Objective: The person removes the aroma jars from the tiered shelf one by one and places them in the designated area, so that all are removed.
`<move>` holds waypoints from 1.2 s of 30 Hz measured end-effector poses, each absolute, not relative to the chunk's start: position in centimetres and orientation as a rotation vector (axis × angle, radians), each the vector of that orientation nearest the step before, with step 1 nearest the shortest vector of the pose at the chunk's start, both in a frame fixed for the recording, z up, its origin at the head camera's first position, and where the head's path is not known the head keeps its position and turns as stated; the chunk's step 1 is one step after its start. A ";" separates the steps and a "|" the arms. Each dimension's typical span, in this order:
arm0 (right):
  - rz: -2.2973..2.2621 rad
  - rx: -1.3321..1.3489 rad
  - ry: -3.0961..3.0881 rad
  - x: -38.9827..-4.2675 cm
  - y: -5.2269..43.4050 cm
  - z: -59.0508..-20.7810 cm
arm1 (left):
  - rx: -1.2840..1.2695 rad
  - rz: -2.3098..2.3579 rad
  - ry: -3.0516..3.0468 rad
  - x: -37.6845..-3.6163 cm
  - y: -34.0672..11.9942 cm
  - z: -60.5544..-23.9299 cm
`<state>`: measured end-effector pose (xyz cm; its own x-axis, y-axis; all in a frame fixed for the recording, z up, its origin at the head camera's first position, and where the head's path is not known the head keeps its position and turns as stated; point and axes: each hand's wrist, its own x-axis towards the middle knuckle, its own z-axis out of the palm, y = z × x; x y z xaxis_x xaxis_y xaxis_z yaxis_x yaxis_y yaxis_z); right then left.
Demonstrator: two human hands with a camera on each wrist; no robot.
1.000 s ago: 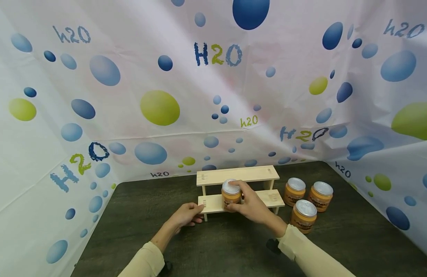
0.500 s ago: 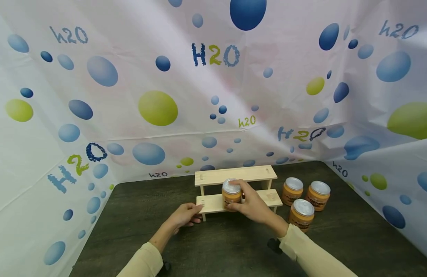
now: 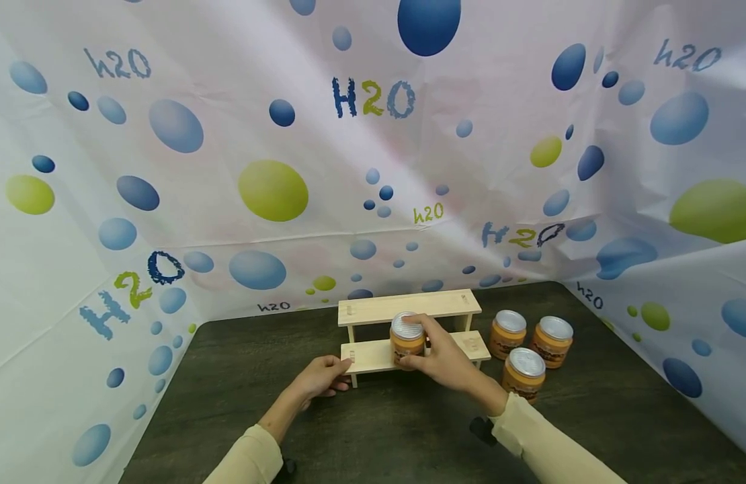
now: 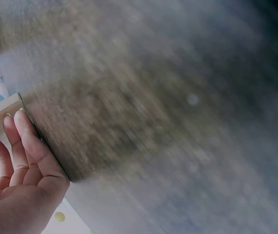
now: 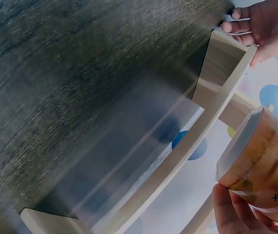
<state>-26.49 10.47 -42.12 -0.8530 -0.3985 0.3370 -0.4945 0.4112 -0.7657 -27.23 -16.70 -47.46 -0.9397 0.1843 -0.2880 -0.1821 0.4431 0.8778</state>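
Observation:
A two-step wooden display shelf (image 3: 373, 356) stands on the dark table. My left hand (image 3: 324, 378) holds the left end of its lower step, thumb on top and fingers below. In the left wrist view, the fingers (image 4: 19, 146) of that hand lie against the pale wood. My right hand (image 3: 442, 359) grips an orange jar (image 3: 407, 348) with a silver lid, index finger over the lid and thumb low on the front. The jar is upright at the lower step, left of its middle. The right wrist view shows the orange printed label (image 5: 263, 165) up close.
Several similar jars stand right of the shelf: one at the back (image 3: 508, 335), one farther right (image 3: 552, 341) and one in front (image 3: 523, 374), beside my right forearm. The upper step (image 3: 409, 308) rises behind. A white sheet printed with bubbles (image 3: 276, 235) walls the table.
The jar in my right hand has shifted slightly to the right along the lower step. My left hand stays on the shelf's end. The head view has turned slightly.

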 end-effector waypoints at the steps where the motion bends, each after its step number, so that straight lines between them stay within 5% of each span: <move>1: 1.439 0.809 -2.553 -26.5 10.5 -42.1 | 0.003 1.497 2.359 -27.2 -16.7 -47.5; 36: 1.348 0.750 -2.559 -24.8 15.2 -39.8 | 0.021 1.504 2.353 -27.0 -16.8 -47.2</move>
